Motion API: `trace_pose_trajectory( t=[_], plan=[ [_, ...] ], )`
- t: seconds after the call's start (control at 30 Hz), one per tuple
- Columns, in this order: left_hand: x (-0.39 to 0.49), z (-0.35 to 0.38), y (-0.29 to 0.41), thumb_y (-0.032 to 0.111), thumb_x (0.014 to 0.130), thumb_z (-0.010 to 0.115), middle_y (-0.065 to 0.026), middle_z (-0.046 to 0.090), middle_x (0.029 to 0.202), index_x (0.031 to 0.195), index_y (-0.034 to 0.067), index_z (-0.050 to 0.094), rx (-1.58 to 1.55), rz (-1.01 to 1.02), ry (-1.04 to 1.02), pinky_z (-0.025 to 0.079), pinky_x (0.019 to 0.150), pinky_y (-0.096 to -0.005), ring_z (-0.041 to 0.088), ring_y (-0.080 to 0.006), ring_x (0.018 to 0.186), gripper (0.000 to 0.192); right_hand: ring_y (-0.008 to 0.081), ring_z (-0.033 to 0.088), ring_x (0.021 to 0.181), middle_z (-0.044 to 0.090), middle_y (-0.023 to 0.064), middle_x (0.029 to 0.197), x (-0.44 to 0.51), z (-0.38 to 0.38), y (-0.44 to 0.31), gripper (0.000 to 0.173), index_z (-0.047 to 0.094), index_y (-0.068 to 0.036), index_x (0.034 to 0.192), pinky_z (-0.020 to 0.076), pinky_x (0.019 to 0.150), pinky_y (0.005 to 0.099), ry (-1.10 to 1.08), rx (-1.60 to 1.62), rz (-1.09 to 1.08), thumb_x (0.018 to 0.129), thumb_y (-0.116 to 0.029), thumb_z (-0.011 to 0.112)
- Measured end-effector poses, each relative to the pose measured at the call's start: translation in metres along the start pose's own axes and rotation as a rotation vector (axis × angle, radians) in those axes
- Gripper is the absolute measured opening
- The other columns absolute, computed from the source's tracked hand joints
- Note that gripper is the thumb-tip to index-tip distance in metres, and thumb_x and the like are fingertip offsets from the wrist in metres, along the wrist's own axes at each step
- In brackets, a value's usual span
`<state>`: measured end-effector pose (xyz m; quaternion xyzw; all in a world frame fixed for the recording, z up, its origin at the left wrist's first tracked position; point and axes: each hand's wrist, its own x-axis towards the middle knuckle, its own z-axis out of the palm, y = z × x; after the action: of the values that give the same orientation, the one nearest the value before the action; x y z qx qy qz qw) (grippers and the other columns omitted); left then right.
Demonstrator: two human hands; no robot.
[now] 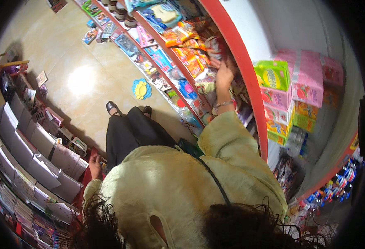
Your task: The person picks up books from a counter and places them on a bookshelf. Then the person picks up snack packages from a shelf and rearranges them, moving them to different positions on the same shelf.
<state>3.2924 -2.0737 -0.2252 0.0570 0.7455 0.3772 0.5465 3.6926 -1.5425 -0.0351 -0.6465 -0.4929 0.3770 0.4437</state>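
Observation:
My right hand [223, 74] reaches into the top tier of a red-edged shop shelf on the right, a bracelet at its wrist. Its fingers are bent beside a blurred red and white striped packet [214, 47]; whether they grip it is unclear. Just left of those fingers lie orange snack packets [192, 57], several of them heaped together. Pale crumpled packets [204, 86] are below the hand. My left hand [95, 165] hangs low at my side, fingers loosely curled, next to a red surface. I cannot make out anything held in it.
The curved red shelf edge [250, 71] runs past my right forearm. Beyond it stand stacked pink cartons [308, 79] and a green carton [271, 74]. Racks of paper goods [40, 140] line the left. On the tiled floor lies a blue and yellow flower-shaped toy [141, 89], near my shoes.

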Motion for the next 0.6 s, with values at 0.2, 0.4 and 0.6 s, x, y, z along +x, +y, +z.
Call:
trace_pose_trajectory(
  t=[0.2,0.4,0.6],
  plan=[
    [0.046,0.023,0.048,0.012,0.093,0.053,-0.0061,0.061,0.093,0.112,-0.002,0.055,-0.104,0.029,-0.105,0.047,0.065,-0.0244,0.058,-0.013,0.074,0.024,0.0306,0.053,0.12,0.048,0.0176,0.137,-0.121,-0.067,-0.006,0.045,0.057,-0.005,0.127,0.0435,0.096,0.0324,-0.148,-0.665,-0.576,0.085,0.009,0.046],
    [0.053,0.029,0.036,0.015,0.092,0.059,-0.004,0.062,0.096,0.115,0.002,0.054,-0.16,-0.076,-0.217,0.049,0.07,-0.0242,0.059,-0.0116,0.08,0.026,0.032,0.05,0.124,0.048,0.0211,0.136,-0.155,-0.131,-0.004,0.052,0.059,-0.009,0.125,0.0394,0.1,0.0332,0.023,-0.69,-0.59,0.08,0.014,0.048],
    [0.035,0.031,0.054,0.015,0.091,0.059,-0.0018,0.061,0.093,0.113,0.006,0.055,-0.103,-0.12,-0.177,0.048,0.067,-0.024,0.06,-0.0112,0.08,0.024,0.0405,0.056,0.108,0.055,0.0285,0.121,-0.104,-0.189,0.031,0.029,0.06,0.001,0.117,0.0461,0.09,0.0431,0.201,-0.876,-0.622,0.09,-0.003,0.052]
  ],
)
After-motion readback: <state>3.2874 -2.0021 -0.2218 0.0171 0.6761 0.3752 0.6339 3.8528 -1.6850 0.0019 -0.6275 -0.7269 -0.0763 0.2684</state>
